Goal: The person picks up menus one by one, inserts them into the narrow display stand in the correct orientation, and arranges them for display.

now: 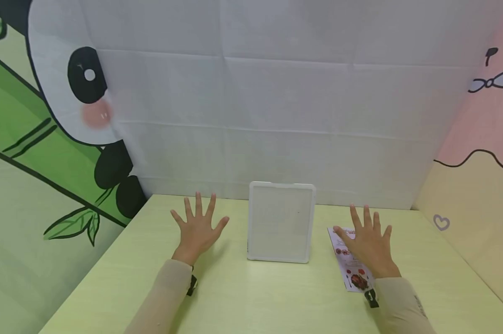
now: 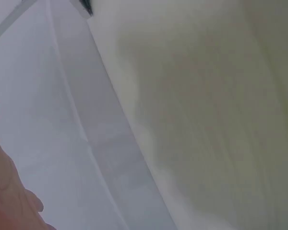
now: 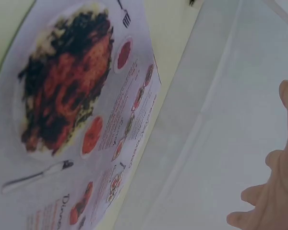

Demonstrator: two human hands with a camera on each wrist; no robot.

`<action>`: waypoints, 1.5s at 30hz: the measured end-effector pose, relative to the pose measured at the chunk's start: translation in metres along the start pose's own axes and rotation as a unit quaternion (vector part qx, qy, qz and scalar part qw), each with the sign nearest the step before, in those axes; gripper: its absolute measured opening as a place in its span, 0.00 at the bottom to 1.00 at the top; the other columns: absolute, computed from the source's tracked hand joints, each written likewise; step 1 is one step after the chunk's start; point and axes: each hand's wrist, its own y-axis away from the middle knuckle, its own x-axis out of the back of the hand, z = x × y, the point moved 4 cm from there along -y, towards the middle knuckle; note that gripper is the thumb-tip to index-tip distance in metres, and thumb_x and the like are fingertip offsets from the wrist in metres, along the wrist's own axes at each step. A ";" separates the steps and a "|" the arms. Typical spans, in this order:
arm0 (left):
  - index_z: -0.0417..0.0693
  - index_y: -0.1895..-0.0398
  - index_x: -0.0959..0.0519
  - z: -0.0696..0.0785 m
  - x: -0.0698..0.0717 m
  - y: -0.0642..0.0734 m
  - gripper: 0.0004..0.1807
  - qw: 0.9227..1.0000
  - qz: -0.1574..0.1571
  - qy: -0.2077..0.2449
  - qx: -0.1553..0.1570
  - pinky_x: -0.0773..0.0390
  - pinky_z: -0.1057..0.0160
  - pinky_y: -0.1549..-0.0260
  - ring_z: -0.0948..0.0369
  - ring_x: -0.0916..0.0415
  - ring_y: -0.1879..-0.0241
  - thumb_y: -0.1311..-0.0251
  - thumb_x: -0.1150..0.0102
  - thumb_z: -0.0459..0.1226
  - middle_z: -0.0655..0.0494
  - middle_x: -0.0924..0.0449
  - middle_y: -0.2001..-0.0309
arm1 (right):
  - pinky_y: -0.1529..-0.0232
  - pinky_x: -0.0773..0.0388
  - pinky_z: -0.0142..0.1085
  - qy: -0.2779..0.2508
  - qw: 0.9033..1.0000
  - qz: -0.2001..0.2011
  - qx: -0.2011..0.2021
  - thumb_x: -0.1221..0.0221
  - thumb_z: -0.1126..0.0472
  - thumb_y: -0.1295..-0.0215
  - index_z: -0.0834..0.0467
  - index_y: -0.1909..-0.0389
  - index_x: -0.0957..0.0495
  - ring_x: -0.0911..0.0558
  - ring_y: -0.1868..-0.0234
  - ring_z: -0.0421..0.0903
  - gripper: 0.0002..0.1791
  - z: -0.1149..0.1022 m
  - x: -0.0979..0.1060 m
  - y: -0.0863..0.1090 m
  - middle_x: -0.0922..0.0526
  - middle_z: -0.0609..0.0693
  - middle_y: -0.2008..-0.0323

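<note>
My left hand (image 1: 197, 232) is spread with its fingers straight, left of a white-framed rectangular panel (image 1: 280, 222) that stands upright. It holds nothing, and the left wrist view catches part of the same hand (image 2: 12, 191) at the edge. On the other side, my right hand (image 1: 369, 243) is spread too, fingers apart and holding nothing. It overlaps a printed menu sheet (image 1: 348, 264) in the head view. Food pictures, a fork and a knife are printed on that menu (image 3: 86, 115), seen close in the right wrist view.
The pale yellow-green table (image 1: 268, 297) runs back to a white creased sheet (image 1: 285, 102). A wall with a panda and bamboo drawing (image 1: 51, 130) borders the left; a pink and cream wall (image 1: 477, 185) borders the right.
</note>
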 end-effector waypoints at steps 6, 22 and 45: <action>0.62 0.22 0.65 0.001 0.001 -0.002 0.44 0.998 -0.007 0.062 0.005 0.77 0.24 0.42 0.33 0.75 0.27 0.35 0.69 0.69 0.38 0.70 0.24 | 0.40 0.68 0.76 -0.008 1.000 -0.008 -0.003 0.60 0.27 0.35 0.49 0.23 0.67 0.62 0.28 0.74 0.50 0.001 0.002 0.002 0.65 0.69 0.26; 0.61 0.23 0.71 0.012 -0.013 -0.006 0.39 0.899 -0.092 0.427 -0.006 0.66 0.33 0.32 0.44 0.69 0.24 0.27 0.64 0.56 0.49 0.70 0.22 | 0.40 0.66 0.75 -0.013 0.999 -0.031 -0.014 0.60 0.27 0.35 0.55 0.23 0.66 0.61 0.29 0.76 0.52 0.011 0.002 0.006 0.64 0.71 0.26; 0.59 0.23 0.53 0.053 -0.043 -0.012 0.35 0.673 -0.128 0.728 -0.003 0.42 0.51 0.31 0.51 0.35 0.33 0.28 0.53 0.39 0.46 0.40 0.28 | 0.42 0.66 0.77 -0.043 0.988 -0.137 -0.053 0.61 0.26 0.35 0.65 0.25 0.65 0.61 0.32 0.80 0.56 0.037 -0.014 0.004 0.63 0.77 0.29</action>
